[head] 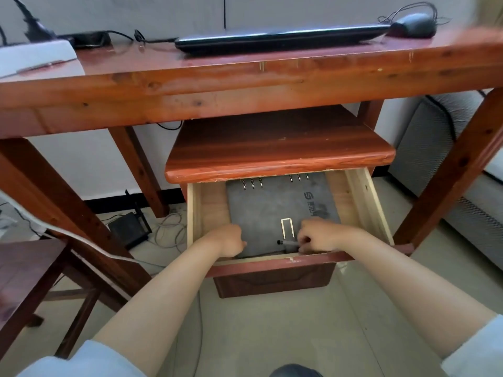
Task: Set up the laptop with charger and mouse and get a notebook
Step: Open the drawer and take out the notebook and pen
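1. Notebook (272, 213): grey, ring-bound, lying flat in the open drawer (362, 194) of the small cabinet (277, 151) under the desk; we see its rings toward the back and a metal clip on the cover near the front edge.
2. Left hand (230, 240): we see it curled at the notebook's near left edge, fingers tucked under the edge; whether they have a firm hold we cannot tell.
3. Right hand (318, 235): fingers bent close together at the notebook's near right corner, touching a dark pen (285, 242) that lies across the cover; we cannot tell whether they pinch it.
4. Laptop (280, 39): black, lid closed, flat on the desk (245, 74) toward the back.
5. Mouse (413, 24): dark, just beside the laptop's right end, its cord bunched behind it.
6. Charger brick (91, 38): black, on the desk at the left, its cable running to the laptop's left end.
7. Router (129, 229): black, on the floor left of the cabinet, among loose cables.
8. Chair (30, 270): dark wood, at lower left.
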A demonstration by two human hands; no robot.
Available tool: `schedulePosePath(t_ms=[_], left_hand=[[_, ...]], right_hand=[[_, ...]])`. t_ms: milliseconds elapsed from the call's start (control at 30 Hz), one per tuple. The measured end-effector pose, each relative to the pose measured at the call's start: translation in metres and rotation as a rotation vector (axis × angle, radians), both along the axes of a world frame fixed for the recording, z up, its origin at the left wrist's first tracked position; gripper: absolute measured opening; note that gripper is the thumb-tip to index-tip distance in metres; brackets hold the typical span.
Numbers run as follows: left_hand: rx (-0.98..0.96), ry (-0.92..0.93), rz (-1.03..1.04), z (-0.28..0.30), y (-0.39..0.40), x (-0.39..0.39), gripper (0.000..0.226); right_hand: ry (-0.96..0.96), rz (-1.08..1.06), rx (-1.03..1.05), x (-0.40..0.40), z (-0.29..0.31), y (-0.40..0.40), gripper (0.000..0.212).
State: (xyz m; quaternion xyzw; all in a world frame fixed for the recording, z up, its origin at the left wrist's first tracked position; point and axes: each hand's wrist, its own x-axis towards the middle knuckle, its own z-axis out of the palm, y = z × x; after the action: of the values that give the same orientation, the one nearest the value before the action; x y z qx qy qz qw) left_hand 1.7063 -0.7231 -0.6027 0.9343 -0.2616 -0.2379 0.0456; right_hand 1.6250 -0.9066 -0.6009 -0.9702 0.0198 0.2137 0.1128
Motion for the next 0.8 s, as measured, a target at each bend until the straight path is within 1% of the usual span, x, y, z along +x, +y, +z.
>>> schedulePosePath(t_ms=[33, 100, 167, 200, 233, 267, 300, 367, 433, 500, 567, 633, 667, 767, 800], left_hand=[[-0.003, 0.011, 0.006, -0.001, 0.001, 0.000, 0.039], [-0.026, 0.028, 0.027, -0.002, 0.000, 0.000, 0.040], [-0.047, 0.030, 0.052, -0.002, -0.003, -0.001, 0.042], [-0.055, 0.035, 0.069, -0.002, -0.005, -0.003, 0.044], [-0.068, 0.041, 0.091, -0.003, -0.007, -0.005, 0.046], [-0.088, 0.049, 0.121, -0.004, -0.009, -0.007, 0.049], [-0.116, 0.052, 0.159, -0.005, -0.012, -0.009, 0.051], [-0.179, 0.043, 0.247, -0.006, -0.018, -0.011, 0.056], [-0.257, 0.067, 0.342, -0.007, -0.024, -0.012, 0.066], [-0.341, 0.132, 0.456, -0.011, -0.028, -0.012, 0.085], [-0.416, 0.163, 0.536, -0.015, -0.028, -0.010, 0.095], [-0.472, 0.214, 0.564, -0.014, -0.023, -0.007, 0.096], [-0.500, 0.247, 0.572, -0.011, -0.019, -0.005, 0.096], [-0.545, 0.293, 0.538, 0.004, -0.005, 0.004, 0.098], [-0.486, 0.277, 0.482, 0.010, -0.002, 0.003, 0.101]], right_hand=[[-0.064, 0.017, -0.023, -0.004, 0.002, -0.005, 0.023], [-0.228, -0.034, -0.027, -0.012, 0.007, -0.018, 0.018], [-0.374, -0.172, -0.072, -0.018, 0.011, -0.033, 0.016], [-0.408, -0.269, -0.119, -0.018, 0.012, -0.040, 0.020], [-0.406, -0.371, -0.174, -0.018, 0.011, -0.046, 0.025], [-0.362, -0.462, -0.196, -0.017, 0.010, -0.049, 0.031], [-0.295, -0.533, -0.158, -0.016, 0.009, -0.048, 0.035], [-0.195, -0.617, 0.001, -0.009, 0.002, -0.041, 0.039], [-0.223, -0.721, 0.129, -0.003, -0.006, -0.032, 0.039], [-0.253, -0.801, 0.186, 0.001, -0.010, -0.028, 0.042], [-0.241, -0.873, 0.286, 0.003, -0.012, -0.032, 0.055], [-0.200, -0.956, 0.467, 0.005, -0.007, -0.036, 0.077], [-0.168, -0.961, 0.525, 0.005, -0.003, -0.037, 0.083], [-0.103, -0.929, 0.594, 0.002, 0.011, -0.037, 0.086], [-0.105, -0.921, 0.595, 0.000, 0.018, -0.036, 0.083]])
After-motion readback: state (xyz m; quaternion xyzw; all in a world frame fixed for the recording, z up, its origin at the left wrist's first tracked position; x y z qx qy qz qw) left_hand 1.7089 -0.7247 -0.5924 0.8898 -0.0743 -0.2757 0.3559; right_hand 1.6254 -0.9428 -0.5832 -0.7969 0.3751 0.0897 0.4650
